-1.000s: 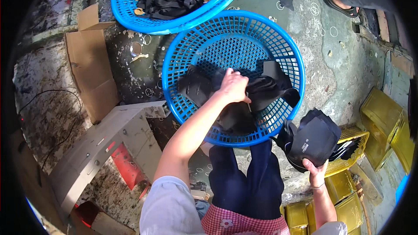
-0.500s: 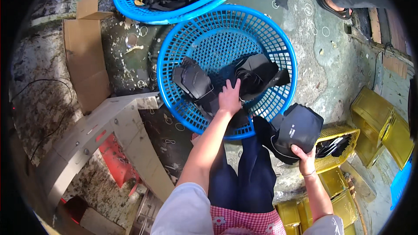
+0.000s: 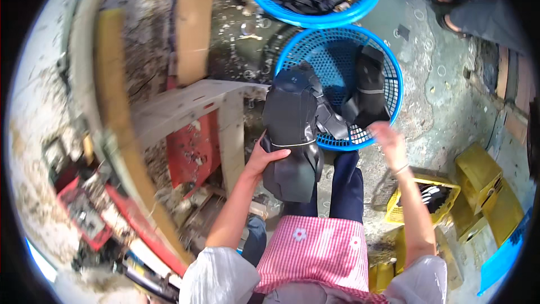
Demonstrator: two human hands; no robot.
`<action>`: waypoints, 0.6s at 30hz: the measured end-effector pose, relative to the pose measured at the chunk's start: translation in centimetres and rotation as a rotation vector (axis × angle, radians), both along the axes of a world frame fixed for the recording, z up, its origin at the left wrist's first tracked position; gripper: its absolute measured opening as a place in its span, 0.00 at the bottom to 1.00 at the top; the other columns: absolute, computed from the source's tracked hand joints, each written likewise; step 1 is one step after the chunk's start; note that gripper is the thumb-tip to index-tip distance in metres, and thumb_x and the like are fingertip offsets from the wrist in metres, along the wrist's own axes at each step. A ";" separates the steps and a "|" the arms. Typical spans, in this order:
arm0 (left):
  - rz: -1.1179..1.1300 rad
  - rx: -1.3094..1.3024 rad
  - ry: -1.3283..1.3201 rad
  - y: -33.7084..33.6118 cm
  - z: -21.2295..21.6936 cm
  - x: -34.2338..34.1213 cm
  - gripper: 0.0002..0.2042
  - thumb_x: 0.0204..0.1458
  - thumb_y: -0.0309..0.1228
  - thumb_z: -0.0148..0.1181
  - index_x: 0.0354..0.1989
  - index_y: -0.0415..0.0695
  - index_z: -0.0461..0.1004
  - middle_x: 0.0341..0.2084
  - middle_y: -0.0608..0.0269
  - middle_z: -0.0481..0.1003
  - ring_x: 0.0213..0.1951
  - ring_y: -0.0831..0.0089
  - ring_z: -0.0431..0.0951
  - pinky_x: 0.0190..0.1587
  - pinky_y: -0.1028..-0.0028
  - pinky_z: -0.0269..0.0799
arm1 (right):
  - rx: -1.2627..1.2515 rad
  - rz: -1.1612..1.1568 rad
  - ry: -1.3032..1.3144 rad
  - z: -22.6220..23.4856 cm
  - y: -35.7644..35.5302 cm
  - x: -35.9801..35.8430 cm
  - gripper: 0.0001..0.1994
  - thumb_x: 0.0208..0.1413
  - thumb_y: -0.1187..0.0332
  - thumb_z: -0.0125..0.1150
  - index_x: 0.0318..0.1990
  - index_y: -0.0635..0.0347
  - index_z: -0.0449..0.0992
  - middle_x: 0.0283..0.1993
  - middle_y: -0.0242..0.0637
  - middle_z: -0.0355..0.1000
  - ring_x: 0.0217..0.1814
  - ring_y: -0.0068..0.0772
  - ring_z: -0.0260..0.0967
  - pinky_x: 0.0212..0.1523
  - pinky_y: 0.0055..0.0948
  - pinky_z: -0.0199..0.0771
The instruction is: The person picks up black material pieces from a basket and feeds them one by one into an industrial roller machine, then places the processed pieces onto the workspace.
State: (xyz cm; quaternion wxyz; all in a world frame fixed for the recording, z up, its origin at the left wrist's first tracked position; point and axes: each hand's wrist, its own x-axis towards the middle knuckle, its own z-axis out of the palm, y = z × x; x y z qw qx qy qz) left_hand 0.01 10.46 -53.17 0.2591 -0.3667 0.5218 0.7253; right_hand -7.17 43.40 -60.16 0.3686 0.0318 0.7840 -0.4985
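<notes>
Concrete floor: left hand [image 3: 269, 160] holds black bundle [image 3: 291, 135]; right hand [image 3: 388, 141] open, blurred.

Bright daylight, soft shadows; strong motion blur at left (fisheye bends edges), black vignette around rim.

Cardboard box [image 3: 194, 28], wooden bench [image 3: 194, 110], yellow crates [image 3: 478, 183], second person's sandalled feet [image 3: 450, 8].

Two blue baskets [image 3: 394, 87] [image 3: 315, 19], two hands [image 3: 264, 160] [image 3: 388, 141], and several yellow crates [image 3: 478, 171].
</notes>
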 end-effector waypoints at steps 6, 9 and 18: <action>0.107 -0.064 0.010 3.5 16.1 3.0 0.45 0.29 0.28 0.73 0.59 0.34 0.51 0.52 0.55 0.63 0.54 0.70 0.62 0.57 0.72 0.54 | -0.894 -0.511 -0.806 17.4 -10.2 6.1 0.24 0.61 0.59 0.38 0.60 0.63 0.53 0.62 0.35 0.53 0.63 0.31 0.49 0.63 0.28 0.45; -0.002 -0.037 0.278 4.3 22.0 1.7 0.47 0.29 0.29 0.73 0.60 0.37 0.51 0.56 0.56 0.59 0.58 0.71 0.56 0.60 0.73 0.48 | -0.818 -0.516 -0.512 21.6 -9.7 5.9 0.24 0.60 0.64 0.36 0.62 0.64 0.47 0.64 0.37 0.49 0.65 0.32 0.46 0.63 0.30 0.44; 0.317 -0.708 0.751 -3.8 35.4 -4.3 0.31 0.37 0.33 0.66 0.51 0.37 0.61 0.47 0.55 0.67 0.49 0.68 0.67 0.52 0.72 0.59 | -1.004 0.061 -0.149 35.7 -26.6 -10.1 0.36 0.55 0.48 0.44 0.65 0.57 0.40 0.67 0.40 0.39 0.68 0.32 0.36 0.64 0.29 0.36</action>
